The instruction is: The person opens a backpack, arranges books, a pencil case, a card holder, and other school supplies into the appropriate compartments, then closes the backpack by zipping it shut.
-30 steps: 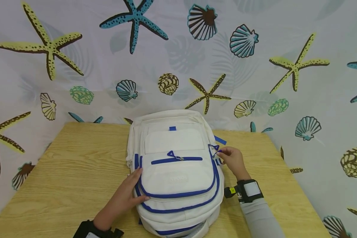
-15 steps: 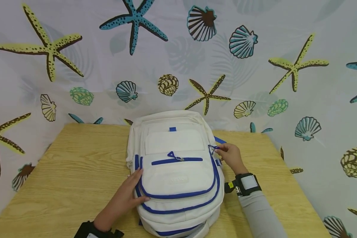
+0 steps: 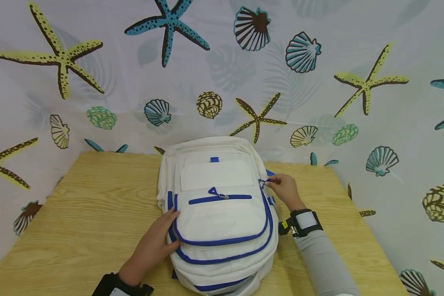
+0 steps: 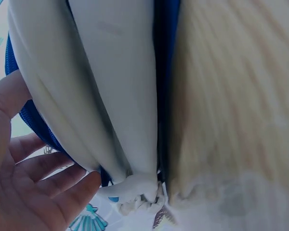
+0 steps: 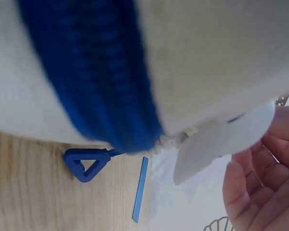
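A white backpack (image 3: 214, 226) with blue zipper trim lies front side up on a wooden table. Along its left edge rests my left hand (image 3: 153, 244), fingers spread and lightly bent against the side. The left wrist view shows that hand's fingers (image 4: 53, 175) beside the blue zipper edge. At the bag's upper right, my right hand (image 3: 286, 192) pinches a blue zipper pull (image 3: 264, 181) between thumb and fingertips. In the right wrist view, a blue triangular pull (image 5: 86, 162) hangs by the wide blue zipper (image 5: 96, 72), and the fingers (image 5: 236, 185) are curled at the right.
A short front-pocket zipper (image 3: 207, 200) with its own triangular pull crosses the bag. A blue strap (image 3: 270, 172) shows behind its upper right. The wooden table (image 3: 107, 197) meets a cloth backdrop (image 3: 318, 98) printed with starfish and shells.
My right hand has moved up and slightly left along the bag's right edge, pinching the zipper pull. My left hand stays almost in place on the left side.
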The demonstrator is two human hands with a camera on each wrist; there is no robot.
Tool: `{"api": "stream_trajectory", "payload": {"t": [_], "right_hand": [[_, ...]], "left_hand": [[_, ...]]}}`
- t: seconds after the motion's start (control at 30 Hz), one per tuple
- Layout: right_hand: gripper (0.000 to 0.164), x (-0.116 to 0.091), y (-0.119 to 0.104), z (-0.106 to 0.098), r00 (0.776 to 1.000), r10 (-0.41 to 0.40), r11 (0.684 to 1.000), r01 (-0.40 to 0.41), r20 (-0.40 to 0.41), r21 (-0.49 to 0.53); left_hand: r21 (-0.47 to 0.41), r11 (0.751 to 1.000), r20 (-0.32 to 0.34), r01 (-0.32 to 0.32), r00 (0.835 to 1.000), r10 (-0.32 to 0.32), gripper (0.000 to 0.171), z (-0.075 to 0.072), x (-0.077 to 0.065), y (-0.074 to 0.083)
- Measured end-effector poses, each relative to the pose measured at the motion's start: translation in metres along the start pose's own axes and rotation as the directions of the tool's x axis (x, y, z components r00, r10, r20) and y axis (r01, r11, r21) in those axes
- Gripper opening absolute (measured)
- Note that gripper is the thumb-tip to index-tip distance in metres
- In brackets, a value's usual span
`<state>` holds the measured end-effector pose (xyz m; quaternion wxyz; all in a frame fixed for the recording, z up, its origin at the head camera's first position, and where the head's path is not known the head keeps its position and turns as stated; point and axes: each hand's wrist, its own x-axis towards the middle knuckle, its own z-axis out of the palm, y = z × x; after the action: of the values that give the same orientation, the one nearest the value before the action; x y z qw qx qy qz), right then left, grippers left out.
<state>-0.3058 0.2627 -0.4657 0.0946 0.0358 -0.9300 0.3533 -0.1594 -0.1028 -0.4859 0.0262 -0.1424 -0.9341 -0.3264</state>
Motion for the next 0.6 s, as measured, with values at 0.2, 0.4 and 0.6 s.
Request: {"api": "stream_trajectory", "payload": {"t": [0.2, 0.4, 0.6], "right_hand": [[0.015, 0.001, -0.008, 0.003, 0.999, 0.003, 0.997, -0.006, -0.034, -0.080], [0.017, 0.002, -0.013, 0.008, 0.992, -0.070, 0.989, 0.055, -0.105, -0.134], [0.021, 0.001, -0.005, 0.009, 0.992, -0.113, 0.988, 0.105, -0.062, -0.113]], "left_hand": [[-0.010, 1.000, 0.004, 0.001, 1.000, -0.001, 0.071, 0.002, 0.001, -0.001], [-0.018, 1.000, 0.009, -0.014, 1.000, 0.014, 0.070, 0.002, 0.007, -0.004], [-0.010, 1.000, 0.071, -0.022, 0.997, 0.023, 0.070, -0.006, 0.015, -0.007]]}}
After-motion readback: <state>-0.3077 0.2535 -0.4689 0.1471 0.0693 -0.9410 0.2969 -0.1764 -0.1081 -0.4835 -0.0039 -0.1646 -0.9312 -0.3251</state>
